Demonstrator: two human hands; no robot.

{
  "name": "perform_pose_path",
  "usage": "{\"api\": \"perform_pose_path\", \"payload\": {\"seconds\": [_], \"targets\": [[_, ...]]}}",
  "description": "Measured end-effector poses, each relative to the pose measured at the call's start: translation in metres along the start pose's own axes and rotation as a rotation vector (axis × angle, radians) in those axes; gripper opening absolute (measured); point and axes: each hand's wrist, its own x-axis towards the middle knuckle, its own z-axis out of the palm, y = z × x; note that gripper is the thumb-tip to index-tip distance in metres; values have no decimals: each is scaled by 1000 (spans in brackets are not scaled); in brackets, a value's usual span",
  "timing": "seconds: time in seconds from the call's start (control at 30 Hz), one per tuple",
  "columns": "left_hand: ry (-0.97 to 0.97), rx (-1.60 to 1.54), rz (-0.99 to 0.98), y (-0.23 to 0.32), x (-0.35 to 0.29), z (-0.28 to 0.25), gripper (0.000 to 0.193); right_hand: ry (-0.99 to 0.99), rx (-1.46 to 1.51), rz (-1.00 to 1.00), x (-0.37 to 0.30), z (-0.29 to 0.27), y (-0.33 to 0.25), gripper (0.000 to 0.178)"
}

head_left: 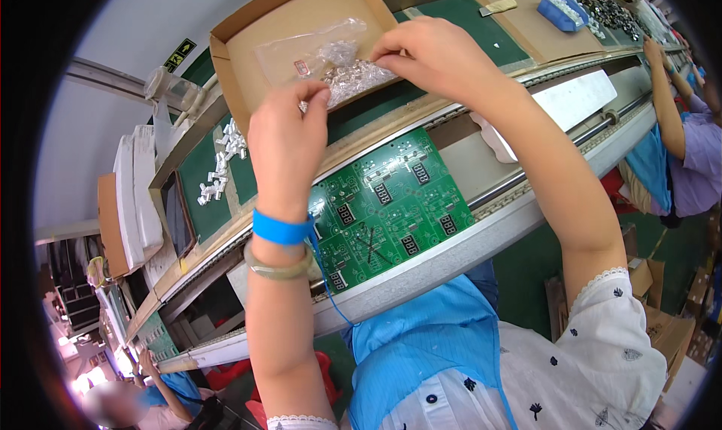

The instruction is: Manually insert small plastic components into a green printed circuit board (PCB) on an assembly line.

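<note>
My left hand is over the near edge of a shallow cardboard box, thumb and forefinger pinched; anything between them is too small to make out. At the box's right side my right hand has its fingertips pinched together, also around something I cannot make out. Between the hands, small shiny components lie in the box beside a clear plastic bag. Below the hands a green circuit board, fitted with several black digit displays, rests on the conveyor rails. A blue wrist strap circles my left wrist, its cord hanging down.
Small white connectors lie scattered left of the box. At the far right are a blue bin of white parts and a pile of dark components. The conveyor's metal rail runs in front of me. Other people work at both sides.
</note>
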Motion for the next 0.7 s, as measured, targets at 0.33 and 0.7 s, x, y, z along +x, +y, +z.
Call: {"api": "perform_pose_path", "payload": {"seconds": [0.33, 0.7], "targets": [[-381, 319, -66, -27, 50, 18, 24, -400, -362, 180, 50, 15, -28, 18], [-200, 188, -119, -24, 41, 15, 17, -25, 51, 148, 27, 18, -15, 17]]}}
